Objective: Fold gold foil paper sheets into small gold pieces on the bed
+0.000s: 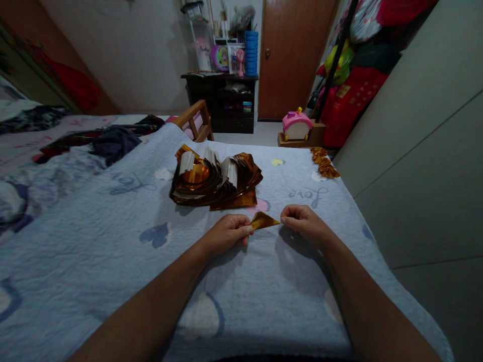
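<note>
Between my two hands a small piece of gold foil paper (264, 220), folded to a pointed triangle, is held over the bed. My left hand (234, 230) pinches its wide end between thumb and fingers. At the pointed right end, the fingertips of my right hand (302, 221) are closed on the tip. Just beyond my left hand lies a thick, loosely curled stack of gold foil paper (199, 183), with white strips showing on some sheets. Several crumpled-looking gold foil pieces (324, 163) sit in a row near the far right edge of the bed.
A pale blue quilt (143, 281) printed with hearts and words covers the bed. Dark clothes (115, 143) lie at the left. A white panel (422, 151) rises along the right side. Beyond the bed stand a dark cabinet (234, 118) and a pink toy (297, 123).
</note>
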A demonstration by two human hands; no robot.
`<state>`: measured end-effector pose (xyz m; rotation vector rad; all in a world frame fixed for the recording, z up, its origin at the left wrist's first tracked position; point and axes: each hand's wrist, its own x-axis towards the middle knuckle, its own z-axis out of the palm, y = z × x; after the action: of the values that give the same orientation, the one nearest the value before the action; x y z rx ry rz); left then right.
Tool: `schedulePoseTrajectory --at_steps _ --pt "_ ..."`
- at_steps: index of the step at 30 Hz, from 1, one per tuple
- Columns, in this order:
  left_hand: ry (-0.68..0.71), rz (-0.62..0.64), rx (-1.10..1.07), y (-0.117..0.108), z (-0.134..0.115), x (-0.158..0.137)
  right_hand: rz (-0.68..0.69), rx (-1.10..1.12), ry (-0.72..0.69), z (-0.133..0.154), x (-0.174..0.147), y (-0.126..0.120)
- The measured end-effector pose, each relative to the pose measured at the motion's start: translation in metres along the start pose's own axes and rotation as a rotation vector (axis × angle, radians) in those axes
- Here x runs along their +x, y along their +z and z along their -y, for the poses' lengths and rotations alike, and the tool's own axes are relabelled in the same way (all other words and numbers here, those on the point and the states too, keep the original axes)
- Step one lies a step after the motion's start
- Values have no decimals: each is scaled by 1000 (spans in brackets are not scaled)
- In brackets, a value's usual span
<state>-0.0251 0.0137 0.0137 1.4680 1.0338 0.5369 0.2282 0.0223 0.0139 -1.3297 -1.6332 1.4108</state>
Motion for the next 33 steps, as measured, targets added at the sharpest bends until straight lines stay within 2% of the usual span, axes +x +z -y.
schedulePoseTrajectory --at_steps 3,6,9,12,17,21,33 --pt "-19 -33 -42 1 -1 0 -28 47 -53 -1 0 1" --pt "-27 -58 -71 2 0 2 2 64 -178 3 -1 9" --pt "-26 -70 -76 1 2 4 7 -56 -290 7 -2 21" --pt "-10 -76 -59 2 4 6 -13 -177 -339 10 -2 30" --pt "65 -151 -176 5 9 7 -78 -245 -325 9 -2 34" --pt "135 -143 -232 6 13 8 -67 -210 -294 8 -2 34" --pt "204 -183 38 5 7 5 -55 -302 -255 10 -2 34"
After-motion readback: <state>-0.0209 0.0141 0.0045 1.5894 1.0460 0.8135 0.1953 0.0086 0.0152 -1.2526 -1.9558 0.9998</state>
